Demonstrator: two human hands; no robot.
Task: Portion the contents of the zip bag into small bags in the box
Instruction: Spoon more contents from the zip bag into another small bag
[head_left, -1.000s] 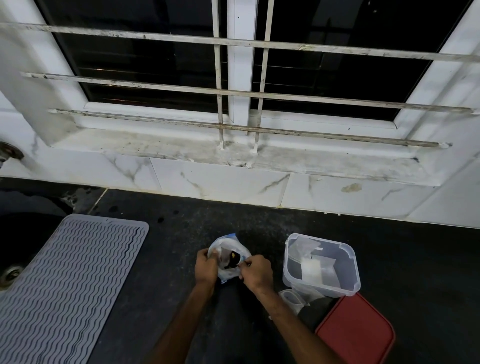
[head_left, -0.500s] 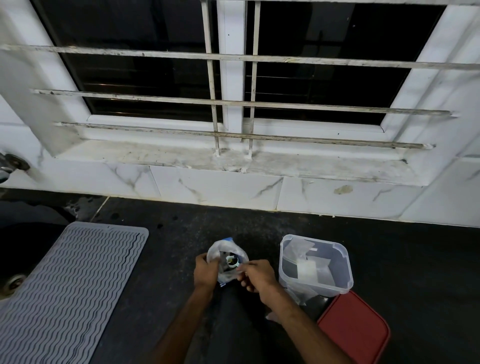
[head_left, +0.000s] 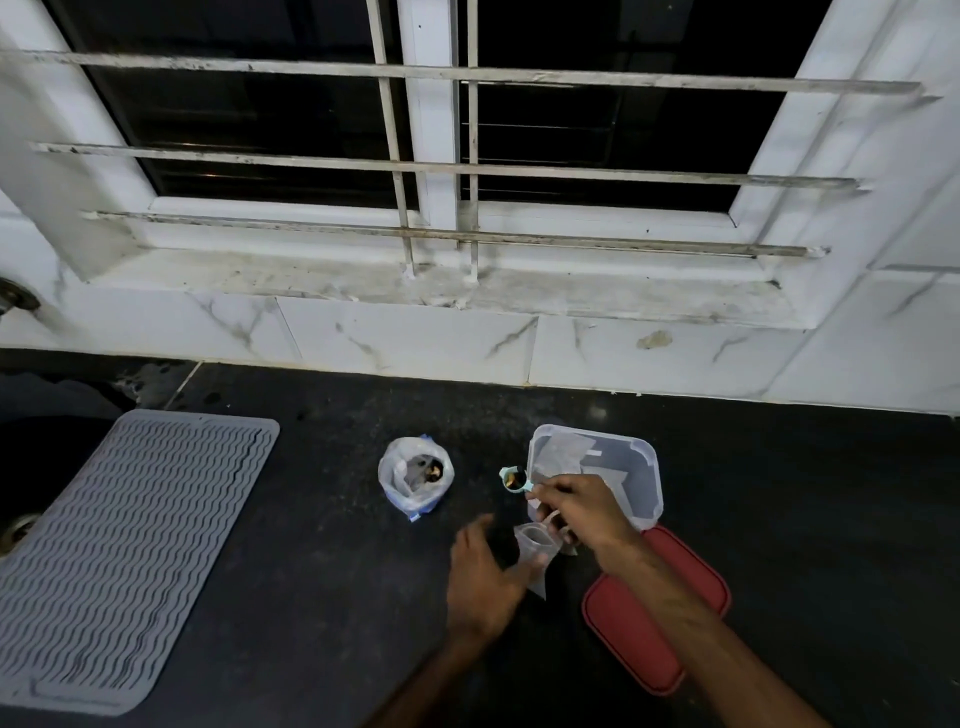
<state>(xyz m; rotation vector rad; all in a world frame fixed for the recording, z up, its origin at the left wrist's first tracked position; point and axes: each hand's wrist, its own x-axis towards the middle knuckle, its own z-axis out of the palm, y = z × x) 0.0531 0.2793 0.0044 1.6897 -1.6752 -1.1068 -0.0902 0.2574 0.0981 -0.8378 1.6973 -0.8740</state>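
While seen from the head view only, 1 loaded scoop (head_left: 513, 478) is pinched by its handle in the right hand (head_left: 582, 512), beside the box (head_left: 652, 467). Zip bag (head_left: 415, 475) stands open, left. Small bag (head_left: 536, 553) lies just nearer than the scoop, mouth facing away. Left hand (head_left: 485, 577), fingers loosely spread, touches its side and is the nearer hand.

Right hand (head_left: 582, 512) pulled scoop (head_left: 514, 478) from zip bag (head_left: 415, 475); left hand (head_left: 483, 582) released it.
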